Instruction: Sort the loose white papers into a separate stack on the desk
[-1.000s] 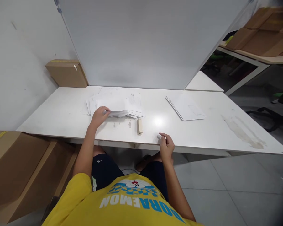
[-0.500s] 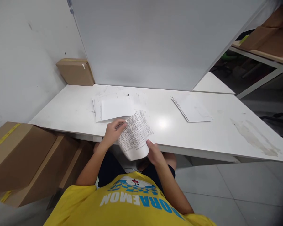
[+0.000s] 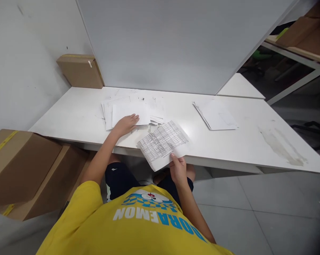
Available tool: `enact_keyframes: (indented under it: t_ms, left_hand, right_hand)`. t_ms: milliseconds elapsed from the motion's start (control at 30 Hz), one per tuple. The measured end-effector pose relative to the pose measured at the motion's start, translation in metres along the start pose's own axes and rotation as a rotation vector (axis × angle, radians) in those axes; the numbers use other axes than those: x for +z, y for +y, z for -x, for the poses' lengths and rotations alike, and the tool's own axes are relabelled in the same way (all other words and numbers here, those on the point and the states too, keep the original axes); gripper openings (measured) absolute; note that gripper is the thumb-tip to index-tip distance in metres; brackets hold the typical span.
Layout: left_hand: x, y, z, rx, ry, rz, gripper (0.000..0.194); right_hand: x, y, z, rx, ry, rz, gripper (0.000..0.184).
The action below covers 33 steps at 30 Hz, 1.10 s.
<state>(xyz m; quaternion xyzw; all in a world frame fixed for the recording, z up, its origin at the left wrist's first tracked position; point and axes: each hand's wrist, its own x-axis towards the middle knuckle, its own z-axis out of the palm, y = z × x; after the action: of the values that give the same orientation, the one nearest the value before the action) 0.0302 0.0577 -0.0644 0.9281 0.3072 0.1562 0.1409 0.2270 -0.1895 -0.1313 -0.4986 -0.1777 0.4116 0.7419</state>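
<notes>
In my right hand [image 3: 178, 169] I pinch the lower edge of a printed sheet of paper [image 3: 163, 143], its tables of rows and columns facing up. The sheet is tilted over the front edge of the white table [image 3: 218, 148]. My left hand [image 3: 126, 124] lies with fingers stretched out on the front part of a loose stack of white paper [image 3: 130, 108]. Several sheets in that stack are out of line. Farther right lies a second pile of paper [image 3: 215, 115], which neither hand touches.
A closed cardboard box [image 3: 80, 71] stands at the table's back left corner. Larger cardboard boxes [image 3: 24, 170] are on the left below table height. A grey panel [image 3: 160, 46] rises along the table's back edge. At the far right is a shelf holding brown cardboard [image 3: 306, 33].
My left hand has let go of the printed sheet and moved up and forward onto the left paper stack. The sheet, now held only by my right hand, has turned and flattened out.
</notes>
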Motion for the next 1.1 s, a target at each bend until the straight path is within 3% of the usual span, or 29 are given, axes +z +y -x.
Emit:
enact_keyframes:
  t_ms: [100,333,600,767,867,933,1033,1100]
  left_hand:
    - [-0.001,-0.008,0.005,0.018,0.019,-0.028,0.034]
    - [-0.009,-0.009,0.012,-0.086,0.293,-0.085,0.032]
    - [-0.018,-0.013,0.001,-0.023,0.161,-0.168,0.016]
    - [-0.021,-0.008,-0.001,-0.008,0.117,-0.115,0.035]
    - [-0.024,0.002,0.005,-0.098,0.339,-0.034,0.044]
    - [-0.026,0.015,0.01,-0.17,0.63,0.106,0.045]
    - [-0.027,0.047,0.02,-0.246,1.121,0.488,0.042]
    - [-0.021,0.075,0.026,-0.282,1.269,0.821,0.036]
  right_hand:
    - [-0.008,0.0,0.001,-0.002,0.019,0.006,0.047]
    - [-0.016,0.002,-0.002,0.004,0.057,-0.011,0.052]
    - [-0.02,-0.001,-0.003,-0.008,0.063,0.015,0.046]
    - [-0.025,0.001,-0.005,-0.043,0.089,0.01,0.049]
    - [-0.029,0.0,-0.006,-0.042,0.116,-0.039,0.05]
    - [-0.032,-0.001,-0.007,-0.04,0.138,-0.069,0.049]
    - [-0.034,-0.001,-0.009,-0.067,0.144,-0.063,0.047]
    - [-0.032,0.0,-0.008,-0.087,0.132,-0.05,0.045]
